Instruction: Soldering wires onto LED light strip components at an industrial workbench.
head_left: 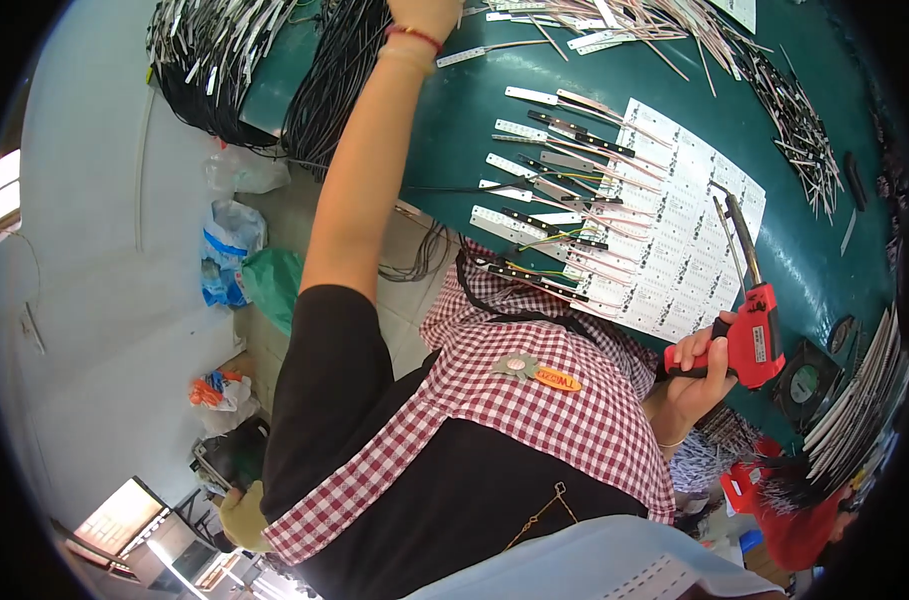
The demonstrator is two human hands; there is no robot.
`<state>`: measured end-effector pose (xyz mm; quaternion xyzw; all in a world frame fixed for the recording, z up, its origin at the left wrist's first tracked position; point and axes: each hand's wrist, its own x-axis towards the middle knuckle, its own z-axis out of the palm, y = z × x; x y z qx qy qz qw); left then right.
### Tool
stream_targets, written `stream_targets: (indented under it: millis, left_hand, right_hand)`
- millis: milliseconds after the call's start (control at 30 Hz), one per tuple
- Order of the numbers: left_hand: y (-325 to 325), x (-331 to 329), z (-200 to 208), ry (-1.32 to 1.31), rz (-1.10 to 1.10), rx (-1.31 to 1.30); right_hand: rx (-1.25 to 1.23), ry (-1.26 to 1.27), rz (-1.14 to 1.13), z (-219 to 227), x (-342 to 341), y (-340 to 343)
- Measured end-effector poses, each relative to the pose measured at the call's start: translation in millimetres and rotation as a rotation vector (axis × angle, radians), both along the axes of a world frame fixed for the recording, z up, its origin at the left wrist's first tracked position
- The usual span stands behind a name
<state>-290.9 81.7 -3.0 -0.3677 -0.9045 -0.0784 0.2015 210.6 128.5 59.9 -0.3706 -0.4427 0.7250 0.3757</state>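
My right hand (702,375) grips a red soldering gun (756,338) by its black handle. The gun's long metal tip and a thin feed tube beside it point up over a white printed circuit board panel (689,225). Small white and black strip boards (522,130) with thin wires lie in a row along the panel's left side, several of them overlapping it. My left hand (426,14) reaches to the far edge of the view, near a bundle of black cables (336,90). Its fingers are cut off by the picture's edge.
Everything lies on a green tabletop (464,85). More wired strips (614,25) are heaped at the back, and dark ones (804,140) at the far right. A fan (806,383) and a bundle of pale cables (859,400) sit right of the gun. Plastic bags (232,240) hang left.
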Motion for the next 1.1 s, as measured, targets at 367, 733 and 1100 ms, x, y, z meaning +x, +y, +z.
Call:
stream_targets:
  millis: [367,733,1100]
  left_hand:
    - [30,-27,52,-1.057,-0.227,0.222]
    - [51,107,122,-1.205,-0.610,0.415]
    - [19,181,34,-1.092,-0.584,0.121]
  right_hand:
    - [0.039,0.038,-0.058,6,6,2]
    - [0.023,0.004,-0.022,15,-4,7]
    - [-0.014,-0.040,0.061,16,-8,5]
